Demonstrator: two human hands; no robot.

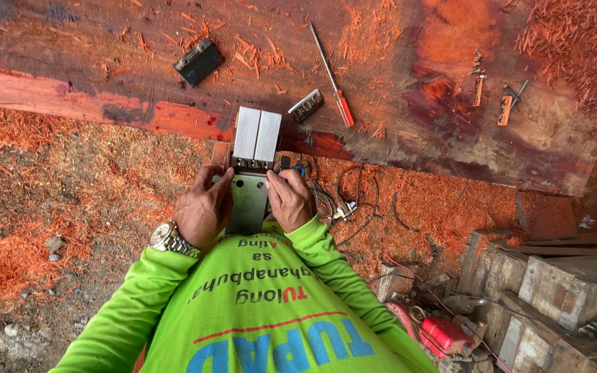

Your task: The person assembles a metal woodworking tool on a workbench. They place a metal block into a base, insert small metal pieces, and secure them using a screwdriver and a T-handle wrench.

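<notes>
Both my hands hold a metal tool (251,181) in front of my chest. Its silver two-part plate (257,134) points away from me, resting against the edge of a large reddish wooden slab (381,90). My left hand (204,207), with a metal wristwatch (169,239), grips the tool's left side. My right hand (289,199) grips its right side, fingers near the row of bolts. I wear a bright green long-sleeved shirt.
On the slab lie a red-handled screwdriver (333,79), a dark metal block (199,61), a small silver blade holder (305,106) and small parts (492,93). Red wood shavings cover the ground. Cables (354,200), wooden blocks (561,276) and a red tool (447,335) lie at right.
</notes>
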